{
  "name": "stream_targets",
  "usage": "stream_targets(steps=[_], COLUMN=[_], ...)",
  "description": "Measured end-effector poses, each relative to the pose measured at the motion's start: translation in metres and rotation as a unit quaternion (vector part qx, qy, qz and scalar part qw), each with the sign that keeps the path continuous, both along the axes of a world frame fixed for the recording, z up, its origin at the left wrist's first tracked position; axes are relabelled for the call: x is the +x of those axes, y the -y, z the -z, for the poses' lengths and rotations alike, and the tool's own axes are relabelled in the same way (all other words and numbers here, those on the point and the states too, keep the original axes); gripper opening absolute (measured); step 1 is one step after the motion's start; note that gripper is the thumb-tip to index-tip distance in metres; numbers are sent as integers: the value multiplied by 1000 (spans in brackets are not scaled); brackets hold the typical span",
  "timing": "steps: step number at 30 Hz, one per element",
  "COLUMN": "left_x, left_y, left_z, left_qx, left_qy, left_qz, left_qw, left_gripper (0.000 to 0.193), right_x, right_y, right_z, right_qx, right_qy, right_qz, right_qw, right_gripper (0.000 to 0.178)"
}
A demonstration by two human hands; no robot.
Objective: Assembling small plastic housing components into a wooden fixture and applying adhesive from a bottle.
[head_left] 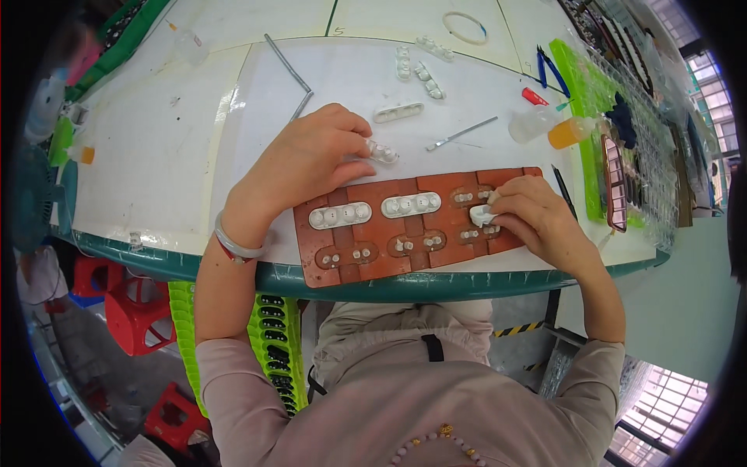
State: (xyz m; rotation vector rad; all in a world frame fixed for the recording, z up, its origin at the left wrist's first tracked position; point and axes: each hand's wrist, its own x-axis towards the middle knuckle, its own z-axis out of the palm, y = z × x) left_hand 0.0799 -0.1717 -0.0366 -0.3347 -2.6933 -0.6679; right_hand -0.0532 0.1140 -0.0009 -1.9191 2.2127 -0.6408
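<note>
A reddish-brown fixture board [379, 233] with oval recesses and small pegs lies at the table's front edge. Two white oblong plastic pieces, one on the left [340, 215] and one in the middle [411, 205], sit in its far row. Beyond the board, the fingers of my left hand [323, 148] close on the left end of a loose whitish oblong piece [382, 152]. My right hand [537, 218], over the board's right end, pinches a small white plastic piece [481, 215] just above the pegs. Its fingers partly cover the pegs there.
Several white pieces [402, 62] lie farther back, near a metal-tipped tool [462, 134]. A bent metal rod [289, 66] lies far left. At right stand an orange-filled bottle [570, 132], blue pliers [551, 71] and a lime-green tray [576, 93].
</note>
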Motion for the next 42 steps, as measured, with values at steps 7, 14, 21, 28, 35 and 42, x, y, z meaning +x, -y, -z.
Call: stream_targets(steps=[7, 14, 21, 28, 35, 42], left_x=[2, 1, 1, 4, 7, -2], left_y=[12, 12, 4, 10, 10, -5], left_z=[-7, -15, -13, -14, -21, -19], left_qx=[82, 128, 116, 102, 153, 186], left_qy=[65, 77, 101, 113, 212, 205], left_qz=[-17, -50, -42, -79, -67, -112], left_qw=[994, 988, 987, 985, 963, 954], left_gripper=[18, 31, 37, 41, 39, 33], right_x=[-11, -23, -18, -25, -41, -23], right_y=[19, 35, 24, 71, 135, 68], right_z=[-7, 6, 7, 7, 43, 19], right_qx=[47, 44, -69, -83, -71, -149], right_qy=[75, 72, 53, 11, -125, -81], right_qz=[-5, 37, 101, 56, -84, 21], right_qw=[996, 996, 991, 995, 986, 985], right_gripper=[12, 8, 10, 21, 26, 24])
